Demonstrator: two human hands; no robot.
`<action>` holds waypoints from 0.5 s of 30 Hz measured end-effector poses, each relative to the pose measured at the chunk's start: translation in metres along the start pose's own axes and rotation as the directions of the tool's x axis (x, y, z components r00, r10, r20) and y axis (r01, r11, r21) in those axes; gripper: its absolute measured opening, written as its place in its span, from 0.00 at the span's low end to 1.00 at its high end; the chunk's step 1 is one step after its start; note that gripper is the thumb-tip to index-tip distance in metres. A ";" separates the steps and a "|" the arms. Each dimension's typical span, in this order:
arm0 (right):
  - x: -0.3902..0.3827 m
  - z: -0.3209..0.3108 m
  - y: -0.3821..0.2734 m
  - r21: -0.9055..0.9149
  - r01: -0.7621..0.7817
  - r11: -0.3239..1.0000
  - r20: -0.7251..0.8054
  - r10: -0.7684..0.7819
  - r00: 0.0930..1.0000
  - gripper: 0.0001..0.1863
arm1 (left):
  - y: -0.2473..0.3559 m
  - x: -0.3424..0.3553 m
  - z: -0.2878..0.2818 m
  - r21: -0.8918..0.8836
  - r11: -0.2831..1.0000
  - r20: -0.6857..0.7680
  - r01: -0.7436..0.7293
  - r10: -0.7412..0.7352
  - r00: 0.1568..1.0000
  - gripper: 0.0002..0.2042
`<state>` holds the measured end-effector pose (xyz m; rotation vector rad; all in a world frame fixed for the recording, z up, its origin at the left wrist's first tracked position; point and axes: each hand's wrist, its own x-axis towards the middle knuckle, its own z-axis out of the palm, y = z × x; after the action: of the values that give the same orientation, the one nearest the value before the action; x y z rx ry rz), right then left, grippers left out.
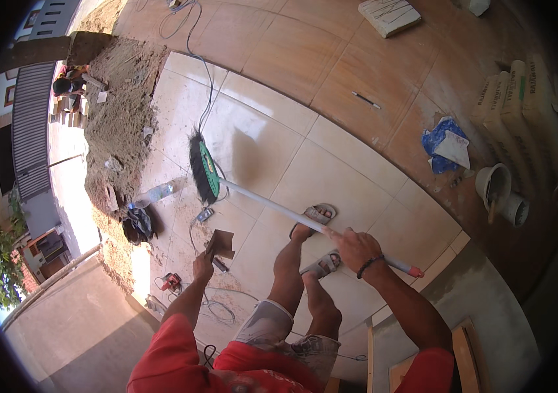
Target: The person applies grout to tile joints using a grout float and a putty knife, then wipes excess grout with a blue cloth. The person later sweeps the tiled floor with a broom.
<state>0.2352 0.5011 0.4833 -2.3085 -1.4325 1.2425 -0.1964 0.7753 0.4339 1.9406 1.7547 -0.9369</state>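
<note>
My right hand (357, 254) is wrapped round the white handle of a broom (262, 199), close to its red end cap. The broom's green head with dark bristles (206, 170) rests on the pale tiled floor, ahead and to the left. My left hand (203, 267) is closed on a brown, angled piece that looks like cardboard (222, 243), held low over the tiles. Near that hand lie a small dark grey device (205, 214) and a red power tool (172, 282) with its cable. A clear plastic bottle (161, 190) lies left of the bristles.
Sandy soil (115, 105) is heaped along the left edge of the tiles, by a black plastic bag (138, 224). Cables (210, 98) trail over the floor. At right are stacked sacks (515, 105), a bucket (492, 183) and blue-and-white wrapping (447, 145). Another person (66, 87) crouches far left.
</note>
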 end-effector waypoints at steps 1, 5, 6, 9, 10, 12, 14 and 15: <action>-0.019 -0.013 -0.004 0.037 0.013 0.999 0.030 -0.014 0.999 0.23 | -0.028 -0.018 -0.003 0.009 1.000 0.001 0.017 -0.017 1.000 0.18; -0.147 -0.033 0.055 -0.038 -0.036 0.999 -0.010 0.035 0.999 0.22 | -0.090 -0.087 0.012 -0.134 0.979 -0.011 0.154 -0.156 0.988 0.18; -0.186 -0.033 0.080 -0.029 -0.081 0.996 -0.037 0.080 0.996 0.22 | -0.098 -0.102 0.018 -0.206 0.959 -0.009 0.196 -0.202 0.979 0.18; -0.286 -0.042 0.143 -0.095 -0.224 0.970 -0.020 0.223 0.975 0.22 | -0.135 -0.145 0.065 -0.359 0.912 -0.075 0.198 -0.240 0.968 0.18; -0.308 -0.044 0.161 -0.147 -0.255 0.956 -0.015 0.256 0.967 0.22 | -0.141 -0.164 0.079 -0.374 0.904 -0.046 0.205 -0.239 0.970 0.18; -0.318 -0.057 0.171 -0.226 -0.322 0.919 0.035 0.338 0.940 0.21 | -0.139 -0.205 0.094 -0.404 0.890 0.009 0.210 -0.226 0.974 0.18; -0.308 -0.065 0.167 -0.252 -0.366 0.896 0.100 0.401 0.911 0.20 | -0.158 -0.249 0.123 -0.502 0.810 0.103 0.302 -0.291 0.951 0.18; -0.280 -0.068 0.154 -0.246 -0.377 0.893 0.127 0.415 0.901 0.19 | -0.165 -0.271 0.139 -0.546 0.768 0.129 0.334 -0.316 0.940 0.18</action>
<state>0.3316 0.2147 0.6064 -2.8112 -1.2317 1.4956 -0.3918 0.5120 0.5457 1.2613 2.0922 -0.4487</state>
